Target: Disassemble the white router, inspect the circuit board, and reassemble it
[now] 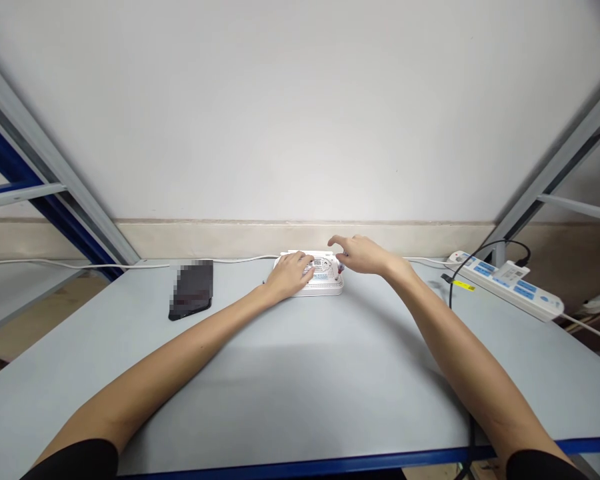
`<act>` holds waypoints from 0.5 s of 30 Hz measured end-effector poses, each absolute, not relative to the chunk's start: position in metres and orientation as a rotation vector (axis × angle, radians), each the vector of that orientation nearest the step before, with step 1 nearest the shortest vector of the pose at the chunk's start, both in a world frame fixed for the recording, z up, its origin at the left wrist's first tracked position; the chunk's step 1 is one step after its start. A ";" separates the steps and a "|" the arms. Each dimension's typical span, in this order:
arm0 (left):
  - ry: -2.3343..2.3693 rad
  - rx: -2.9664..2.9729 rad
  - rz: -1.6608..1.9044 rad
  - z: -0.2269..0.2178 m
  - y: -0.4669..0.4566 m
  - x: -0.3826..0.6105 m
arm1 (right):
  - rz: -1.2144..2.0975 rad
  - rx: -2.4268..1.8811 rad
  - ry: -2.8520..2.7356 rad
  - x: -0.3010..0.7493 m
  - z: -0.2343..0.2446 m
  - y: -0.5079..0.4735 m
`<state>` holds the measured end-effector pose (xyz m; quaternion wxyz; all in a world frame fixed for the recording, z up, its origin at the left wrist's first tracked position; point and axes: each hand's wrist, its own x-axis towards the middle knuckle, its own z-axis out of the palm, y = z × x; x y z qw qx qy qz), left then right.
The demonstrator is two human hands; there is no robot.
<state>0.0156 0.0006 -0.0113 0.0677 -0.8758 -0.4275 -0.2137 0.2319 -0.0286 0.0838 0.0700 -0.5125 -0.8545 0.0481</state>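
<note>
A flat white router-like device (325, 279) lies bottom up at the far middle of the grey table (300, 373), next to the wall. My left hand (291, 273) rests flat on its left side with the fingers stretched out. My right hand (361, 254) hovers over the device's right end, thumb and forefinger pinched on a small dark and red thing that is too small to name. Both forearms reach far out across the table.
A black phone (192, 289) lies left of the device. A white power strip (505, 283) with a plugged adapter and a black cable (453, 280) sits at the right. A white cable (80, 265) runs along the wall. Metal rack struts (55, 167) stand at both sides.
</note>
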 end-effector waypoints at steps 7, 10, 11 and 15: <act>-1.281 -2.639 -0.642 -0.012 0.001 0.016 | 0.276 -1.539 -2.510 0.234 0.080 -0.026; -1.278 -2.638 -0.646 -0.012 0.002 0.016 | 0.252 -1.541 -2.494 0.233 0.078 -0.025; -1.278 -2.638 -0.646 -0.012 0.001 0.016 | 0.250 -1.544 -2.493 0.232 0.078 -0.025; -1.281 -2.638 -0.643 -0.011 0.001 0.016 | 0.245 -1.543 -2.496 0.233 0.078 -0.025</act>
